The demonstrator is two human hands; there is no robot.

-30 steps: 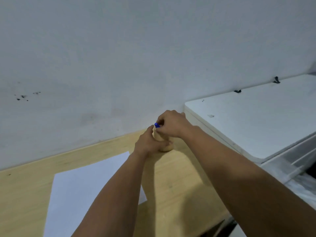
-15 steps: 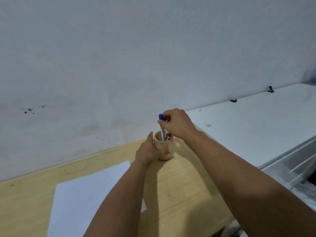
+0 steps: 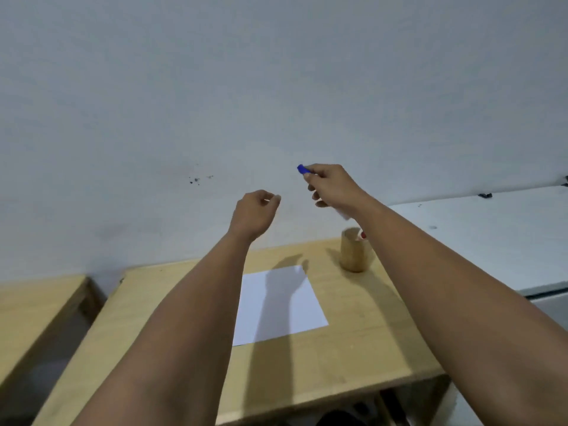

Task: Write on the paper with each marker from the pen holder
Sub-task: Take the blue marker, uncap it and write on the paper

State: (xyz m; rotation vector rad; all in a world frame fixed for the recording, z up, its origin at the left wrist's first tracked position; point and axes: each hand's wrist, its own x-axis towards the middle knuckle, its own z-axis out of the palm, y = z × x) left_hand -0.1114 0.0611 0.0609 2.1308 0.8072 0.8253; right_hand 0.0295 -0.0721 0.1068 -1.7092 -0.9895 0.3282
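Observation:
My right hand point(image 3: 333, 187) is raised above the table and grips a marker with a blue cap point(image 3: 303, 169); the marker's white body pokes out below the wrist. My left hand point(image 3: 256, 212) hovers in the air to its left, fingers loosely curled, holding nothing. The wooden pen holder point(image 3: 352, 252) stands on the wooden table point(image 3: 353, 348) below my right forearm, with a red-tipped marker point(image 3: 363, 235) showing at its rim. A white sheet of paper point(image 3: 295, 305) lies flat on the table left of the holder, partly behind my left arm.
A white cabinet top point(image 3: 479, 241) adjoins the table on the right. A second wooden table point(image 3: 33, 305) sits at the left with a gap between. A plain grey-white wall point(image 3: 276, 87) rises behind everything.
My right hand has lifted the blue-capped marker out of the holder and up. My left hand let go of the holder and rose. The view has pulled back, showing the whole table.

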